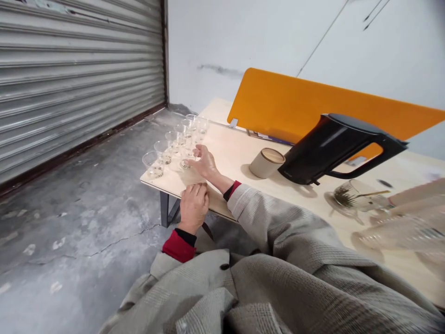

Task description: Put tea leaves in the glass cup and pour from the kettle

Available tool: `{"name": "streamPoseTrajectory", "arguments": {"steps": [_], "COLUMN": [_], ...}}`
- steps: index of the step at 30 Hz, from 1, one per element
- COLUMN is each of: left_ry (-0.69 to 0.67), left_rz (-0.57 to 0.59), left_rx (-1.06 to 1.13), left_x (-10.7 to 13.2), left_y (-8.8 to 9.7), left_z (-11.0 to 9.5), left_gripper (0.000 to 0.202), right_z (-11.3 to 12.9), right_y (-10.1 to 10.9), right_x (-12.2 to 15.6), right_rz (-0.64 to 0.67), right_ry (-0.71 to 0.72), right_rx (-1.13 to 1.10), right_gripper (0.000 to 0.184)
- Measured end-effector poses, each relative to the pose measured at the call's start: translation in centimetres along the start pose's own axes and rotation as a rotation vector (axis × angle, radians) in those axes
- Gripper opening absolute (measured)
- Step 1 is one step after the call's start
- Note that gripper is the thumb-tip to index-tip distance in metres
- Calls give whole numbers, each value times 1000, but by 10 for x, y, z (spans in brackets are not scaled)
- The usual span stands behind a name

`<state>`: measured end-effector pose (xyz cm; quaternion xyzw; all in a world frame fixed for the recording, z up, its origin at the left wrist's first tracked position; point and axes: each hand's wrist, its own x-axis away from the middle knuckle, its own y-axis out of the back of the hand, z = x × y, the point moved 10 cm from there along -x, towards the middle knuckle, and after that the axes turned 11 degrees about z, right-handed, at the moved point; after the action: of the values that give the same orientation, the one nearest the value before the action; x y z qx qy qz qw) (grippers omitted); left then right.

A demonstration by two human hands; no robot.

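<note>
My right hand (206,163) is at the front right of a group of clear plastic cups. Its thumb and fingers curve around one clear plastic cup (185,163), which stands on the table and is partly hidden by the hand. Several more clear cups stand in rows to the left and behind, including a front corner cup (154,163). Small dark bits lie in the bottoms of the cups. My left hand (194,204) rests against the table's front edge with its fingers curled in; no object shows in it.
On the light wooden table (229,153) stand a lidded beige canister (267,163), a black electric kettle (323,148) and a glass (352,194) holding dark leafy bits. Stacked clear plastic cups (406,229) lie at the right. Behind is an orange divider (278,102).
</note>
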<state>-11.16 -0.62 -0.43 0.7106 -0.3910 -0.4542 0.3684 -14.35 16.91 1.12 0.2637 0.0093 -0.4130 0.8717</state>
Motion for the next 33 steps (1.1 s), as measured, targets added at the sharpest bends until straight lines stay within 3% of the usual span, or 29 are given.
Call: {"name": "streamPoseTrajectory", "arguments": {"steps": [18,33], "left_ry": [-16,-20], "left_rz": [-45,-35], "left_rx": [21,6], "left_x": [3,3], "left_y": [-3,-1], "left_z": [3,1], "left_gripper": [32,34], "right_z": [1,-1], "right_y": [-7,-14], "right_x": [-3,-6], "right_rz": [-34,14], "right_ry": [26,13], "right_rx": [-152,-140], "right_gripper": [65,70]}}
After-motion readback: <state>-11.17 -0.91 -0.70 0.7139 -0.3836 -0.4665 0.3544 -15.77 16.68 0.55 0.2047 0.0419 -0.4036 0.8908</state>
